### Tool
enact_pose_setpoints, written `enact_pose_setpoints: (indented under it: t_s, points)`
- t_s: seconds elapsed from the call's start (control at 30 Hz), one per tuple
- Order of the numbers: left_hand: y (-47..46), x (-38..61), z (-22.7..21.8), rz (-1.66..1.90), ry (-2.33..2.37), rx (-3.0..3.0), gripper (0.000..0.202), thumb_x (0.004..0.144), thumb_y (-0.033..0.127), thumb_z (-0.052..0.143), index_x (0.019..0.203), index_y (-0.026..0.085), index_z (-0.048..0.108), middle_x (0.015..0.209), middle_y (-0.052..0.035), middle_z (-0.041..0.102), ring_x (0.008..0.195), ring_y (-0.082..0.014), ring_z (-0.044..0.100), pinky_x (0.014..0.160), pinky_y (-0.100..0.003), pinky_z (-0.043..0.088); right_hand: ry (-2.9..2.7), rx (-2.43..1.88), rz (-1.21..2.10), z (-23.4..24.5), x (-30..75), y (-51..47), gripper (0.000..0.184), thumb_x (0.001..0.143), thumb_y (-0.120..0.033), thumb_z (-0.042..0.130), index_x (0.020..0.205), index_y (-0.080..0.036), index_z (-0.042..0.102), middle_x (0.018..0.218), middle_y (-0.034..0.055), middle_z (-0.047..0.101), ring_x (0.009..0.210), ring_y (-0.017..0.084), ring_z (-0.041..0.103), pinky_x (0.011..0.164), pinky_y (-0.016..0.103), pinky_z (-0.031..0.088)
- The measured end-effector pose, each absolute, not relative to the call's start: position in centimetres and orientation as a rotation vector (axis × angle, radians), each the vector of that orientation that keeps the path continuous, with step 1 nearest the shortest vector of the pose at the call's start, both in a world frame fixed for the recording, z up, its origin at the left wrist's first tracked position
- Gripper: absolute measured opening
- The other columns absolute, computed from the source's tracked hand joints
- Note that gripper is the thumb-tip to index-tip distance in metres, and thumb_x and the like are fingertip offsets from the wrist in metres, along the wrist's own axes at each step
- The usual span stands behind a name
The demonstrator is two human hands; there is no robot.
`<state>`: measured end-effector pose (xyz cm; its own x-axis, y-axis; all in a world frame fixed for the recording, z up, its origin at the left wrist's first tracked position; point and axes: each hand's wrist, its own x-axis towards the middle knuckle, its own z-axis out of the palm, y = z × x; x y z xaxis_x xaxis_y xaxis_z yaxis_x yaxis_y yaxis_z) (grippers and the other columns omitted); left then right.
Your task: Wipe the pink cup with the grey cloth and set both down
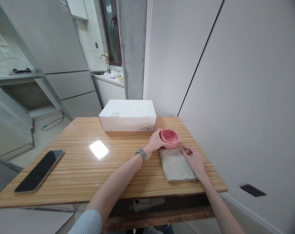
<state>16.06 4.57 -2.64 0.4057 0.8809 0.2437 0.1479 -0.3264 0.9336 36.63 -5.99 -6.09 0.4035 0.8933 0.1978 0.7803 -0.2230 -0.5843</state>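
A small pink bowl [170,137] with a wavy rim is toward the right side of the table, just beyond a folded beige cloth [176,165]. My left hand [156,142] grips the bowl's left side, thumb along its near wall and fingers behind the rim. A watch with a grey band [141,153] is on the left wrist. My right hand [194,160] lies over the right part of the cloth, its fingers curled together at the far right corner. The cloth lies flat, its near edge close to the table's front. The bowl's far-left side is hidden by my fingers.
A white box [128,116] stands at the back of the wood-grain table [76,136]. A dark-screened phone [40,171] lies at the left. The white wall [235,97] runs along the right side. Under the tabletop, a white object [148,204] rests on a shelf.
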Motion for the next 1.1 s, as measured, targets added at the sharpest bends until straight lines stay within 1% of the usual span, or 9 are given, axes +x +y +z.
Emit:
enact_pose_setpoints:
  t_s: [0.37, 0.43, 0.53, 0.6, 0.67, 0.77, 0.87, 0.97, 1.1]
  points:
    - [5.5, 16.8, -3.8, 1.010, 0.817, 1.737, 0.087, 0.048, 0.034, 0.087, 0.124, 0.018, 0.048, 0.121, -0.0105, 0.061, 0.109, -0.0249, 0.057, 0.095, -0.036, 0.042, -1.453, -2.035, 0.227, -5.9, 37.1, -5.7, 0.039, 0.080, -0.052, 0.051, 0.095, -0.020, 0.067, 0.069, 0.0045, 0.066, 0.068, 0.022, 0.062, 0.067, 0.031, 0.042]
    - [5.3, 16.8, -3.7, 1.006, 0.813, 1.733, 0.096, 0.047, 0.035, 0.087, 0.130, 0.016, 0.044, 0.130, -0.0145, 0.054, 0.119, -0.0278, 0.052, 0.102, -0.038, 0.038, -1.451, -2.035, 0.201, -5.2, 37.0, -6.0, 0.039, 0.081, -0.051, 0.050, 0.098, -0.019, 0.066, 0.074, 0.0060, 0.066, 0.072, 0.023, 0.061, 0.070, 0.033, 0.042]
    - [4.2, 15.7, -3.2, 1.020, 0.892, 1.737, 0.109, 0.050, 0.042, 0.085, 0.140, 0.011, 0.032, 0.148, -0.0216, 0.032, 0.136, -0.0327, 0.031, 0.111, -0.043, 0.025, -1.376, -1.988, 0.021, -3.5, 35.4, -7.3, 0.038, 0.084, -0.049, 0.047, 0.101, -0.019, 0.064, 0.086, 0.0089, 0.065, 0.077, 0.023, 0.057, 0.075, 0.035, 0.041]
    - [2.7, 13.7, -2.9, 1.060, 0.966, 1.775, 0.095, 0.065, 0.047, 0.075, 0.141, 0.011, 0.031, 0.149, -0.0209, 0.030, 0.138, -0.0310, 0.028, 0.111, -0.045, 0.025, -1.318, -1.892, -0.086, -2.4, 32.7, -8.5, 0.037, 0.087, -0.048, 0.045, 0.099, -0.019, 0.064, 0.084, 0.0089, 0.063, 0.073, 0.022, 0.053, 0.075, 0.035, 0.040]
    - [0.6, 10.7, -2.6, 1.102, 1.010, 1.851, 0.064, 0.080, 0.045, 0.061, 0.134, 0.015, 0.042, 0.139, -0.0169, 0.047, 0.128, -0.0266, 0.045, 0.103, -0.041, 0.036, -1.381, -1.743, -0.001, -1.9, 28.9, -9.8, 0.030, 0.089, -0.045, 0.045, 0.095, -0.022, 0.064, 0.080, 0.0067, 0.061, 0.069, 0.021, 0.050, 0.071, 0.034, 0.039]
    - [-3.1, 5.5, -2.4, 0.956, 1.143, 1.989, 0.030, 0.089, 0.041, 0.048, 0.103, 0.019, 0.062, 0.097, -0.0082, 0.070, 0.083, -0.0188, 0.065, 0.072, -0.029, 0.047, -1.566, -1.526, 0.267, -2.5, 22.5, -11.1, 0.019, 0.090, -0.037, 0.048, 0.089, -0.026, 0.063, 0.080, 0.0047, 0.061, 0.071, 0.021, 0.053, 0.070, 0.032, 0.038]
    - [-6.2, 0.6, -2.7, 0.669, 1.578, 2.202, 0.034, 0.093, 0.036, 0.039, 0.074, 0.019, 0.061, 0.069, -0.0053, 0.067, 0.062, -0.0179, 0.061, 0.058, -0.027, 0.038, -1.732, -1.508, 0.337, -4.1, 17.8, -11.2, 0.024, 0.092, -0.034, 0.045, 0.077, -0.024, 0.060, 0.072, 0.0035, 0.060, 0.067, 0.019, 0.055, 0.063, 0.029, 0.034]
    - [-8.1, -2.7, -3.5, 0.415, 1.827, 2.320, 0.037, 0.093, 0.035, 0.035, 0.072, 0.020, 0.061, 0.072, -0.0070, 0.070, 0.065, -0.0194, 0.063, 0.058, -0.027, 0.034, -1.845, -1.617, 0.273, -5.3, 15.7, -10.8, 0.030, 0.095, -0.034, 0.040, 0.072, -0.023, 0.057, 0.065, 0.0027, 0.060, 0.059, 0.017, 0.054, 0.057, 0.028, 0.029]
    - [-8.9, -4.6, -4.4, 0.337, 1.802, 2.385, 0.040, 0.094, 0.035, 0.033, 0.075, 0.021, 0.065, 0.078, -0.0069, 0.072, 0.071, -0.0199, 0.065, 0.060, -0.028, 0.033, -2.055, -1.713, 0.138, -5.8, 15.4, -10.4, 0.030, 0.095, -0.030, 0.036, 0.073, -0.022, 0.055, 0.068, 0.0035, 0.064, 0.060, 0.016, 0.057, 0.054, 0.028, 0.026]
